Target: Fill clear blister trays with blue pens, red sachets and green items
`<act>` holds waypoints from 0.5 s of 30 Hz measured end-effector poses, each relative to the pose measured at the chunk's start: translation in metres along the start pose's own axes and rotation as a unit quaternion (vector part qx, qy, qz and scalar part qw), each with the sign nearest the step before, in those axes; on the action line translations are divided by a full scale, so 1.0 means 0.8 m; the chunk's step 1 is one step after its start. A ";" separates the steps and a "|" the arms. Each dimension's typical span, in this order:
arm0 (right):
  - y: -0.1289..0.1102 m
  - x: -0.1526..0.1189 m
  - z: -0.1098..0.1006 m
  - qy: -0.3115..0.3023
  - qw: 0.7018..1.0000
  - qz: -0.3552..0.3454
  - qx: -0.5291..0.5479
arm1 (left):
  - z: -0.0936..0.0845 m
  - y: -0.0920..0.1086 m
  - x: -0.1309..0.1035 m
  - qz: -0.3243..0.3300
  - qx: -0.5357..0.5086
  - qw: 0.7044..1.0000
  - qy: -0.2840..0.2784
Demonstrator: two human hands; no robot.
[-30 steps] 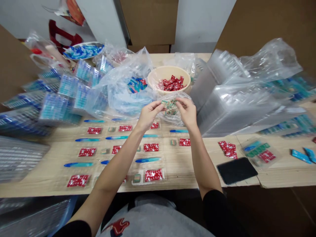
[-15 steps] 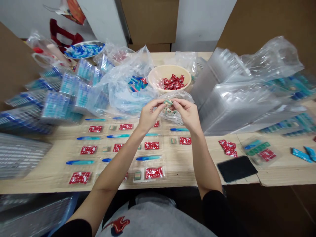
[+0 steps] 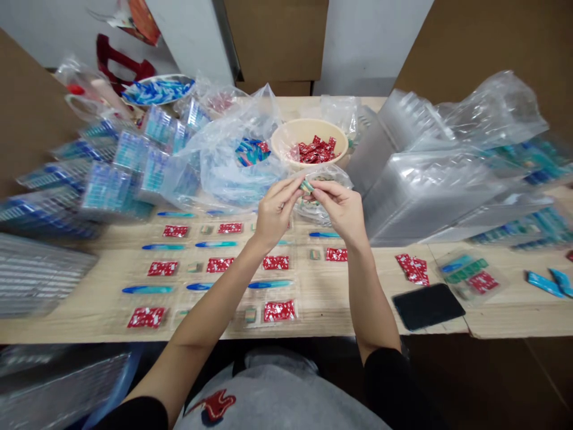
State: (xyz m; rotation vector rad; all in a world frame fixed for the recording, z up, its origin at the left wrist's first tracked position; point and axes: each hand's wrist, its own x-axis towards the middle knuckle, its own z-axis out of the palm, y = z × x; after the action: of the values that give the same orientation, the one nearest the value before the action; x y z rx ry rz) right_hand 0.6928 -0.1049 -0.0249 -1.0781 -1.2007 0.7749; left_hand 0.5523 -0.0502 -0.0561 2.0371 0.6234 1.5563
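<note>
Above the table, my left hand and my right hand pinch a small green-and-cream striped eraser between their fingertips. Just below and behind it lies a clear plastic bag with more striped pieces inside, partly hidden by my hands. Rows of clear plastic trays in front of me hold blue-teal pens, red patterned packets and, in several, a striped eraser. My left forearm covers part of the middle rows.
Behind my hands stands a cream bowl of red packets. Stacked clear trays rise at the right, near a black phone. Filled packs are piled at the left, beside a large clear bag.
The eraser has turned between my fingers and its striped side shows more. My left fingers have shifted and extended a little over it. The view has moved slightly.
</note>
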 end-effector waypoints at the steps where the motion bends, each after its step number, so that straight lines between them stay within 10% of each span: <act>1: 0.000 -0.002 0.002 -0.002 1.000 0.002 0.002 | 0.000 0.000 -0.001 0.002 0.001 1.000 0.004; 15: -0.022 -0.050 0.055 -0.024 0.997 0.012 0.071 | -0.055 0.045 -0.043 0.033 0.046 0.996 0.065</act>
State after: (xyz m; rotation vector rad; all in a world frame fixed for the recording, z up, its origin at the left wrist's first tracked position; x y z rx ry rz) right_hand 0.6399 -0.1369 -0.0211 -0.9625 -1.1566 0.8966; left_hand 0.5034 -0.0943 -0.0492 2.0530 0.6942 1.7395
